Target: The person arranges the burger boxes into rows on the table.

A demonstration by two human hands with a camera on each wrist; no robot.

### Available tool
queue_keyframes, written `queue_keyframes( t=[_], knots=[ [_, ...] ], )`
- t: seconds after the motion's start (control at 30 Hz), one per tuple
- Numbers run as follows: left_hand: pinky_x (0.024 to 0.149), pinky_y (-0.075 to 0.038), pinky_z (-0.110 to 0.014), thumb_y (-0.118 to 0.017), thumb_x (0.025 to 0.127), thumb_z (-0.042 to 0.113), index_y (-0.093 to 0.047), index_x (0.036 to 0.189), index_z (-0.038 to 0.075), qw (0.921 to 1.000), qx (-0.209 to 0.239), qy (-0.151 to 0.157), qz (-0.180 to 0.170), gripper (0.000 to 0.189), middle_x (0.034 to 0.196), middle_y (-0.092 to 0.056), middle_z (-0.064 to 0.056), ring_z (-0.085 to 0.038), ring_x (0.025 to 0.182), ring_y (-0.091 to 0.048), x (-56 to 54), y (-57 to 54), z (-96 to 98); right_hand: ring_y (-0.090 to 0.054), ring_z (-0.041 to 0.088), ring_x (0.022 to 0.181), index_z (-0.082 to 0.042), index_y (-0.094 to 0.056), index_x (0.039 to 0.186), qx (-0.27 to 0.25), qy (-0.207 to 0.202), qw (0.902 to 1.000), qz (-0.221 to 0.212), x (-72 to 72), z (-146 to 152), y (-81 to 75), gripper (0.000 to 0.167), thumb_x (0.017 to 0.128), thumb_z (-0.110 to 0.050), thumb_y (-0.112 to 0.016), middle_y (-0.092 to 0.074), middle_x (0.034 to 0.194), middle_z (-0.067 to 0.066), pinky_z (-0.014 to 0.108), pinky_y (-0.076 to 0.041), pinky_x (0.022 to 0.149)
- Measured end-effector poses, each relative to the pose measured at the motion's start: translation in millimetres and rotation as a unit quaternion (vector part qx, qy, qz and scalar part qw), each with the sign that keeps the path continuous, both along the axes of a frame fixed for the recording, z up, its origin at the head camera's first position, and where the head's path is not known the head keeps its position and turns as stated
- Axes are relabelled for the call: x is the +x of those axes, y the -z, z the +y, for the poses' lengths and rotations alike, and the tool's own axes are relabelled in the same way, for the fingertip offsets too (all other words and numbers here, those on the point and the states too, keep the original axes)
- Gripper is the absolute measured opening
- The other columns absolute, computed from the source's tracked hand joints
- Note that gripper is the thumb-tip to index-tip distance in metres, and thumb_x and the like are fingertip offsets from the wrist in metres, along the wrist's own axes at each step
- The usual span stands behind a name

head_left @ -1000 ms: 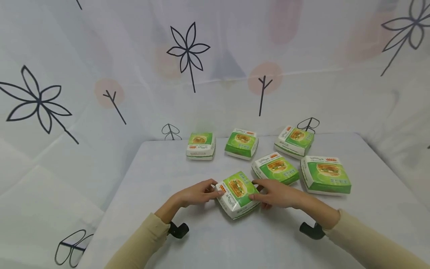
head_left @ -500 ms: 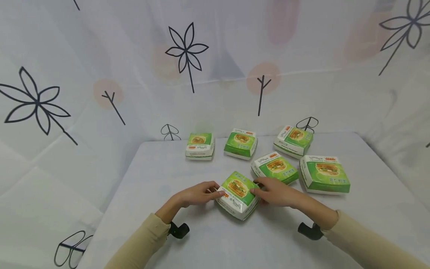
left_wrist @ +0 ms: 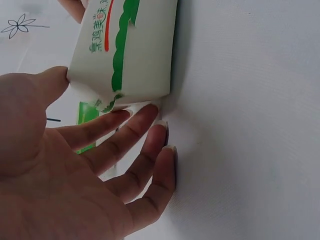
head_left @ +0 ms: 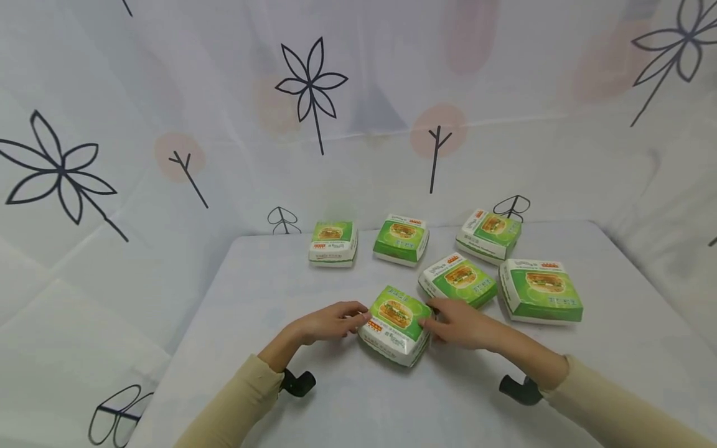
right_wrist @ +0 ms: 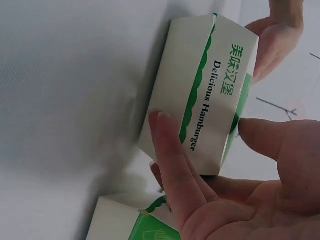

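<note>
Green-and-white squarish cardboard burger box [head_left: 395,323] has swung counterclockwise, white lettered edge now more toward person. Sits right between hands, can't tell if fully resting on white worktop [head_left: 442,404]. No clear long axis. Left hand [head_left: 333,321] lightly pinches left corner, right hand [head_left: 463,323] clamps right side; neither nearer.

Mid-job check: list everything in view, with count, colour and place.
Front box: 1, green-white, nearest, centre
Middle-right box: 1, green-white, behind and right of front box
Rightmost box: 1, green-white, right of middle-right box
Back-left box: 1, green-white, far row, left
Back-middle box: 1, green-white, far row, middle
Back-right box: 1, green-white, far row, right
Tabletop: 1, white, under the boxes
Backdrop: 1, whitish, dark plant drawings, behind tabletop
Wrist devices: 2, black, one at each wrist
Sleeves: 2, beige, on forearms
Left hand: 1, bare, on front box's left
Right hand: 1, bare, on its right
</note>
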State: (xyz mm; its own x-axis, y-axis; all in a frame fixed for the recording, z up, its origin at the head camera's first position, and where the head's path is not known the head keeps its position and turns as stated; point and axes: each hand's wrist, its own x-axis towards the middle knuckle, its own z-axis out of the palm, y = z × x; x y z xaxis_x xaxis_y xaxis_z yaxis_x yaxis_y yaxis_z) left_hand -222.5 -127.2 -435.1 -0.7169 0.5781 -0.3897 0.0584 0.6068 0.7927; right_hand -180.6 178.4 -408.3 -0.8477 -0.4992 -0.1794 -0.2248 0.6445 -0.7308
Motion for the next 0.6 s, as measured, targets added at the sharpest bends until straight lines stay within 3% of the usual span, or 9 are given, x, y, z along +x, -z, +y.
queue_keyframes(
  t=[0.27,0.37,0.53,0.6],
  knots=[
    [0.094,-0.049,-0.042,-0.055,0.105,0.048,-0.058,0.140,0.011,0.9996,-0.020,0.018,0.005,0.052,0.124,-0.062,-0.001,-0.019,0.109,-0.057,2.3,-0.6,1.3,-0.065,0.018,0.077,0.013,-0.048,0.141,0.008,0.017,0.9998,-0.001,-6.1,-1,0.4,0.057,0.105,-0.029,-0.060,-0.068,0.096,0.005,0.032,-0.054,0.064],
    [0.093,-0.051,-0.041,-0.052,0.106,0.048,-0.059,0.139,0.013,0.9997,-0.013,0.020,0.006,0.049,0.123,-0.062,0.000,-0.019,0.108,-0.058,0.5,0.8,-0.5,-0.064,0.016,0.079,0.010,-0.053,0.136,0.015,0.019,0.9996,0.010,-4.5,-1,-0.5,0.051,0.104,-0.030,-0.061,-0.069,0.101,0.008,0.032,-0.054,0.065],
    [0.088,-0.052,-0.037,-0.048,0.108,0.047,-0.059,0.139,0.015,0.9999,0.000,0.017,0.003,0.046,0.120,-0.063,-0.001,-0.020,0.106,-0.060,-0.4,1.1,-1.8,-0.061,0.014,0.079,0.000,-0.062,0.115,0.027,0.014,0.9994,0.018,2.4,2,-2.9,0.034,0.103,-0.032,-0.063,-0.069,0.103,0.010,0.032,-0.053,0.067],
    [0.088,-0.052,-0.037,-0.047,0.108,0.048,-0.059,0.139,0.015,0.9999,0.000,0.011,0.003,0.046,0.121,-0.063,-0.001,-0.020,0.107,-0.060,0.6,1.4,-1.0,-0.062,0.015,0.077,-0.003,-0.061,0.109,0.023,0.010,0.9997,0.006,4.9,3,-2.8,0.030,0.103,-0.032,-0.063,-0.069,0.099,0.009,0.032,-0.053,0.066]
  ],
)
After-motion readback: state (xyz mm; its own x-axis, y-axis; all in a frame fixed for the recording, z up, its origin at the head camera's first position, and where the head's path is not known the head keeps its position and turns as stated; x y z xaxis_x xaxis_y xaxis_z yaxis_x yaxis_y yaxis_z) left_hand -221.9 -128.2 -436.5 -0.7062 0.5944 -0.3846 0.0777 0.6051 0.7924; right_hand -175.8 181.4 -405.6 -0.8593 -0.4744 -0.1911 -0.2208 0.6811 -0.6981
